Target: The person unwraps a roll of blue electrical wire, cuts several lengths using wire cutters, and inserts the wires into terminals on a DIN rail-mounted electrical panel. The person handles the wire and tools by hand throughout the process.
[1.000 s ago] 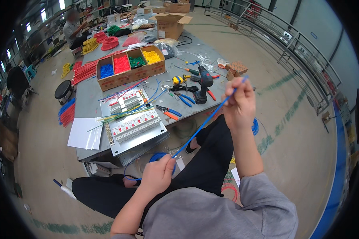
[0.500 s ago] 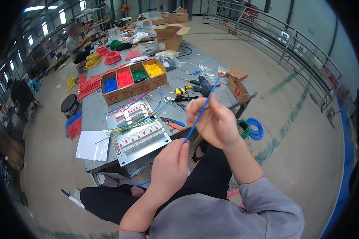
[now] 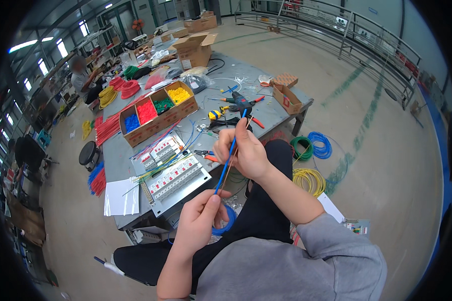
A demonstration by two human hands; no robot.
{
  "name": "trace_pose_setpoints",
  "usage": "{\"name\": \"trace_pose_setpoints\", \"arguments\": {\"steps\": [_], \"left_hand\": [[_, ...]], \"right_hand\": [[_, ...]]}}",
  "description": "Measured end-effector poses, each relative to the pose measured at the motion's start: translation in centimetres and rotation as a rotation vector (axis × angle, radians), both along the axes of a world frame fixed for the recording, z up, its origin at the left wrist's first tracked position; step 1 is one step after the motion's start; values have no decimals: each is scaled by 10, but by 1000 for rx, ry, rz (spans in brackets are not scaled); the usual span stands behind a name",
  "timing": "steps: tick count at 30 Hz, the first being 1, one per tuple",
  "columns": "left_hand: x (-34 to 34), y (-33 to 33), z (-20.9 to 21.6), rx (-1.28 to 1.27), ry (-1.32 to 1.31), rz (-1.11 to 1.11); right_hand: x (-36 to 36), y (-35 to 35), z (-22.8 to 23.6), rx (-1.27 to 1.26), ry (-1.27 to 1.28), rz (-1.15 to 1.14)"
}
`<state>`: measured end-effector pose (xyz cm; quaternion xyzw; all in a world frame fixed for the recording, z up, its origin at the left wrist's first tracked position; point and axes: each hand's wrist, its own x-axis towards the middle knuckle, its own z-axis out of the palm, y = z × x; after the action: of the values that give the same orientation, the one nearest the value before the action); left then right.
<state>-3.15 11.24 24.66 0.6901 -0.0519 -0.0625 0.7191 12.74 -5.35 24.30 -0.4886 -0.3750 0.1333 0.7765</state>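
Observation:
A length of blue wire (image 3: 223,175) runs slantwise between my hands, above my lap. My left hand (image 3: 196,215) pinches its lower end, and my right hand (image 3: 248,154) grips it higher up, thumb raised along it. A thin copper-coloured strand (image 3: 228,173) lies close beside the wire between the hands; whether they are joined I cannot tell. Left of my hands, a metal plate with rows of white circuit breakers (image 3: 175,179) rests on the table, loose coloured wires across it. Orange-handled wire strippers (image 3: 206,154) lie at its right edge, partly behind my right hand.
A divided cardboard box (image 3: 158,113) holds blue, red, green and yellow small parts. Behind my right hand lies a power drill (image 3: 242,103). Blue (image 3: 320,145) and yellow wire coils (image 3: 309,181) lie on the floor at right. A person (image 3: 83,78) sits at the far left.
Both hands have shifted left and down with the blue wire. The copper-coloured strand now runs beside the wire between my hands. The view has turned, showing more floor at right.

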Motion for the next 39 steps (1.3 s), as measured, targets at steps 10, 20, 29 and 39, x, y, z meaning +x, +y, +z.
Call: {"name": "trace_pose_setpoints", "arguments": {"steps": [10,20,29,39], "left_hand": [[-8,-14,-2,275,-169,85],[-25,-35,5,551,-365,239],[-32,-30,-2,614,-358,312],[-30,-41,1,692,-328,315]], "right_hand": [[-33,-7,13,47,-99,-1],[-45,-24,14,-47,-61,57],[-51,-49,19,2,-7,12],[-64,-41,6,102,114,-178]]}}
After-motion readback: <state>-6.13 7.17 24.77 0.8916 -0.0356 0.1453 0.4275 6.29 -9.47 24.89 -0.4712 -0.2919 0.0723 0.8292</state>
